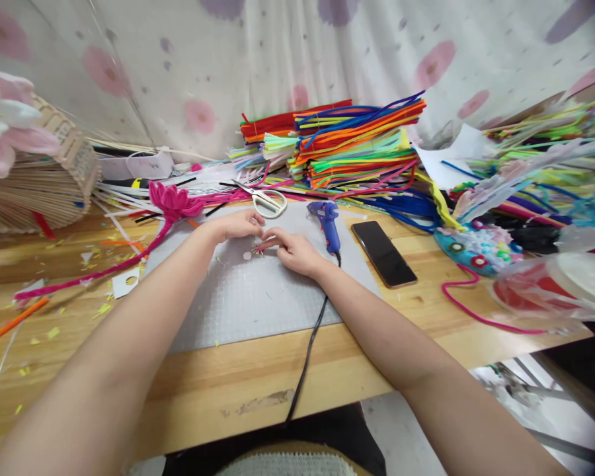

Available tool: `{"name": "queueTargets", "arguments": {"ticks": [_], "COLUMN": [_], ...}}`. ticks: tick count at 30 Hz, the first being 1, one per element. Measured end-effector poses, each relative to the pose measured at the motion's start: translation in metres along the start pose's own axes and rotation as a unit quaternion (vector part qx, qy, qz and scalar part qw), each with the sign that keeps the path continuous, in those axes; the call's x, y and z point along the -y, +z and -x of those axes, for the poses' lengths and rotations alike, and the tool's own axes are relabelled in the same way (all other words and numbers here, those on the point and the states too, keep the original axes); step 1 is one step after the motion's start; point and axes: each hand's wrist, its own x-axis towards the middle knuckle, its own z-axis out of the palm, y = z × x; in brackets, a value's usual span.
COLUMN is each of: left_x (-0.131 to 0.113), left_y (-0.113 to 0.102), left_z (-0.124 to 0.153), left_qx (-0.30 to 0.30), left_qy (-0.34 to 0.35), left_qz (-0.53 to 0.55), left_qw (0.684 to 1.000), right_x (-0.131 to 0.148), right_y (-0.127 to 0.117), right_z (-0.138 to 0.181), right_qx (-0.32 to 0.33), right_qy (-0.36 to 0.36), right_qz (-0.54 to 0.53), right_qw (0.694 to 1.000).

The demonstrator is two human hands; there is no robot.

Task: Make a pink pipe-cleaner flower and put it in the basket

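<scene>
My left hand (238,225) and my right hand (296,252) meet fingertip to fingertip over a grey cutting mat (258,304). Both have bent fingers drawn together in a pinch; what they pinch is too small and covered to name. Just beneath the right fingertips shows a tiny fringed bit (258,250) in pink and yellow. Beside it lies a small pale disc (247,255). Scissors with pale handles (270,203) rest behind my hands. To the right of my right hand is a blue glue gun (327,226), lying on the mat.
A black phone (384,254) lies right of the mat; a black cord (308,357) runs off the front edge. Stacked pipe cleaners (359,149) fill the back. A pink pipe-cleaner flower (173,205) lies left, among yellow scraps. A plastic-wrapped tub (540,291) stands right.
</scene>
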Motion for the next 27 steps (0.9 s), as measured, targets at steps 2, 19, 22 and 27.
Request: {"name": "queueTargets", "arguments": {"ticks": [2,19,22,27], "left_x": [-0.002,0.026,0.029,0.033], "left_y": [-0.002,0.020,0.022,0.021], "left_z": [0.002,0.057,0.059,0.060], "left_qx": [0.027,-0.118,-0.129,-0.124], "left_qy": [-0.032,0.198,0.210,0.201], "left_qz": [-0.025,-0.208,-0.253,-0.280], "left_qw": [0.999,0.950,0.936,0.931], "right_x": [0.000,-0.007,-0.006,-0.005], "right_y": [0.000,0.003,0.003,0.003], "right_z": [0.000,0.000,-0.001,-0.001], "right_qx": [0.000,-0.006,-0.009,-0.004], "right_qy": [-0.005,-0.028,-0.030,-0.024], "right_qz": [-0.003,-0.039,-0.036,-0.034], "right_qw": [1.000,0.999,0.999,0.999]}}
